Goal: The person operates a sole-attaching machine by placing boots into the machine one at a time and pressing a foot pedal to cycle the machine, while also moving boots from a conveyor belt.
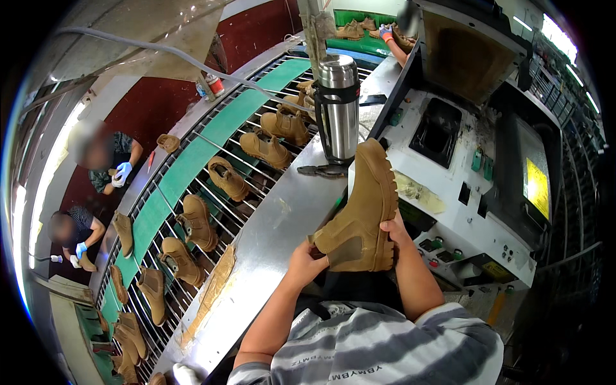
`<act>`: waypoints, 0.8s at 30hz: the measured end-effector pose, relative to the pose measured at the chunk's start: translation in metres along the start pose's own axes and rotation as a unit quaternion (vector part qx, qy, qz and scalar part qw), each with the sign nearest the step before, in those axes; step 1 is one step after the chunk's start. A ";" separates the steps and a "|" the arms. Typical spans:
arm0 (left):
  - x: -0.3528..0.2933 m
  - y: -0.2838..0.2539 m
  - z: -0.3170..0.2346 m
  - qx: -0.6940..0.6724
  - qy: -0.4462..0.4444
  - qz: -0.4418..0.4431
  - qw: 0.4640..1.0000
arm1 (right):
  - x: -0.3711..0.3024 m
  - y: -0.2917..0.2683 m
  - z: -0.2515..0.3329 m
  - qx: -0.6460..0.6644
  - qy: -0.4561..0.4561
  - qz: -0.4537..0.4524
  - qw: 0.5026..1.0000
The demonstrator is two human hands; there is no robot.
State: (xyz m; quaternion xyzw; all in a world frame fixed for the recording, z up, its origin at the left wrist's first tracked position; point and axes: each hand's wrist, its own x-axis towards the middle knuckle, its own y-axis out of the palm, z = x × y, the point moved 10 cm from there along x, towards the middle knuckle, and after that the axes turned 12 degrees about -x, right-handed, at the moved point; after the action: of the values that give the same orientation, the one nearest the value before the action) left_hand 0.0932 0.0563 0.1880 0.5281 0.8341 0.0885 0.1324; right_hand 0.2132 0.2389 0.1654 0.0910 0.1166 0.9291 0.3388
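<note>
A tan ankle boot (362,205) with a dark elastic side panel is held up in front of me, its toe pointing away and its lugged sole facing right. My left hand (307,260) grips the boot's collar at the lower left. On the other side, my right hand (396,232) holds the heel against the sole. The boot hovers above the edge of a steel worktable (276,224).
Left of the table runs a green conveyor (192,160) with a wire rack carrying several tan boots (266,149). A steel flask (339,106) and pliers (321,171) stand ahead on the table. A white machine (462,186) with buttons fills the right. Two gloved people (106,157) work beyond the conveyor.
</note>
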 end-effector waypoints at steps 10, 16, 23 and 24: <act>-0.001 -0.004 0.063 -0.085 -0.112 0.109 0.984 | 0.001 0.045 0.051 -0.051 -0.055 0.033 0.997; -0.012 0.003 0.046 0.056 -0.055 0.165 0.983 | 0.005 0.044 0.036 -0.063 -0.003 0.062 0.996; -0.055 -0.003 0.030 0.271 0.012 0.144 0.952 | -0.011 0.071 -0.025 0.042 0.114 0.120 0.985; -0.055 -0.003 0.021 0.245 0.033 0.129 0.960 | -0.009 0.070 -0.033 0.061 0.126 0.115 0.983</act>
State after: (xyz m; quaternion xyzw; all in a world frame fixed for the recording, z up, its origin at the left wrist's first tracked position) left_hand 0.1200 0.0056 0.1741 0.6442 0.7590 -0.0852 -0.0409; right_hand 0.1693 0.1756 0.1522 0.0064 0.2038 0.9571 0.2061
